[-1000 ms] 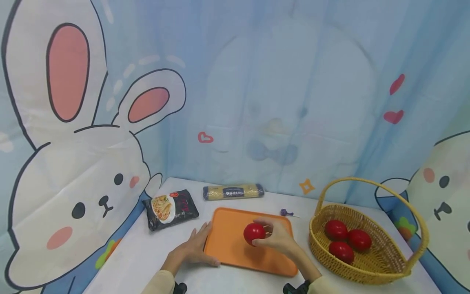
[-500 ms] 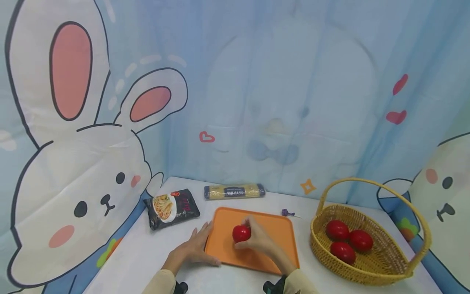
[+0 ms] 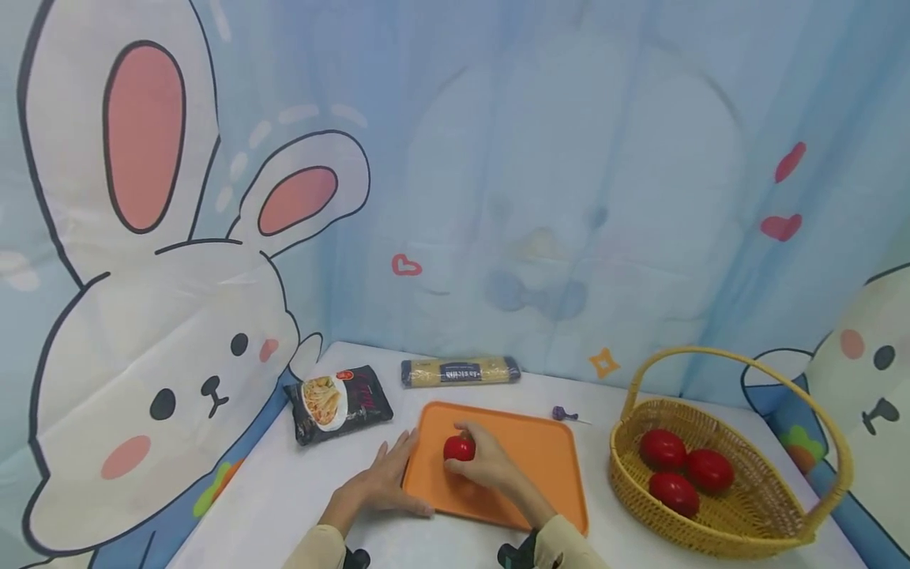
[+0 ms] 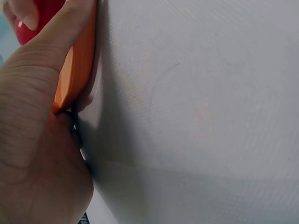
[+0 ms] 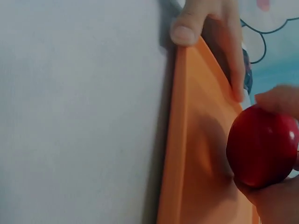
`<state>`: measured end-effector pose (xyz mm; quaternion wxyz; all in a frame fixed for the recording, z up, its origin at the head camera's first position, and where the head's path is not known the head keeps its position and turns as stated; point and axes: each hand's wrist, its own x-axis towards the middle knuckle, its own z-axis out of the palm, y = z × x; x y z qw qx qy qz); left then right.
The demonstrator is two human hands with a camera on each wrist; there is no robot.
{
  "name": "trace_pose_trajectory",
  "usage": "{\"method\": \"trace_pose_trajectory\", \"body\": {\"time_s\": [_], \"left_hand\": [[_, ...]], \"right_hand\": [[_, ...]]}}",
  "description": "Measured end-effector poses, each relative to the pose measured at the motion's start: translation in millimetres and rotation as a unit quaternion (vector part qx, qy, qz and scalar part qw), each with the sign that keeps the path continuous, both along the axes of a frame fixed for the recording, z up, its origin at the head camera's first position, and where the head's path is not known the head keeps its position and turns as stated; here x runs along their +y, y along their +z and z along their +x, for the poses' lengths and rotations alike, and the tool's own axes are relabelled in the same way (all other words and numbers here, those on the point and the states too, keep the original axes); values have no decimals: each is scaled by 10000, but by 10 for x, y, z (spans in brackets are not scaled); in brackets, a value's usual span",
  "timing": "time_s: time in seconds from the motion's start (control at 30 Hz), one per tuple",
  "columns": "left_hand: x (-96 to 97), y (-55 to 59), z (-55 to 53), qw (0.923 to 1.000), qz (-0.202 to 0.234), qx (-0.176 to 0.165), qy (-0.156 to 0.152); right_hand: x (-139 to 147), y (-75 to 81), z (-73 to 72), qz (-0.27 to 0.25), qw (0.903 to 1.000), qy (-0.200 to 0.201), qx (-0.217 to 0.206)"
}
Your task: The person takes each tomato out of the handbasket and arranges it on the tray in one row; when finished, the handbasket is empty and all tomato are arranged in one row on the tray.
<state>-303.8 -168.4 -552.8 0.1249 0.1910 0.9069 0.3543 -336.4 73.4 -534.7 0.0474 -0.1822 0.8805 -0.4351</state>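
Observation:
My right hand (image 3: 485, 457) pinches a glossy red apple (image 3: 459, 448) between thumb and fingers, over the left part of an orange tray (image 3: 536, 450). In the right wrist view the apple (image 5: 261, 147) shows close up at the right, with its shadow on the tray (image 5: 205, 186). My left hand (image 3: 384, 480) rests at the tray's left side, fingers spread and fairly straight along the edge. Its thumb lies against the near left corner, as the right wrist view also shows on the left hand (image 5: 210, 28).
A yellow wicker basket (image 3: 718, 533) with a tall handle stands at the right, holding several red fruits (image 3: 675, 493). Behind the tray lie a black food packet (image 3: 338, 403), a yellow pasta packet (image 3: 460, 371) and a small purple lollipop (image 3: 564, 413). A printed curtain (image 3: 540, 158) hangs behind the table.
My right hand has carried the apple leftward across the tray, from its middle to its left part. My left hand has stayed at the tray's left edge.

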Motion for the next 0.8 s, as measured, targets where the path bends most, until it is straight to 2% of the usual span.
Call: {"method": "trace_pose_trajectory", "body": {"time_s": [0.13,0.33,0.53,0.7,0.8], "left_hand": [[30,25,39,9999,148,50,-35],[46,49,44,9999,116,52,6],[7,-59,-17,9998,131,88,74],[-34,-188,-83,9992,357,135,70],[-43,-198,-92,9990,433,91,38]], "right_hand": [[-69,-50,-16,91,9995,-74,297],[-248,-65,-59,64,9985,-343,434],[-402,-101,-114,-233,9965,-728,348],[-448,-118,-141,-238,9959,-791,359],[-449,-125,-137,-207,9959,-787,399]]}}
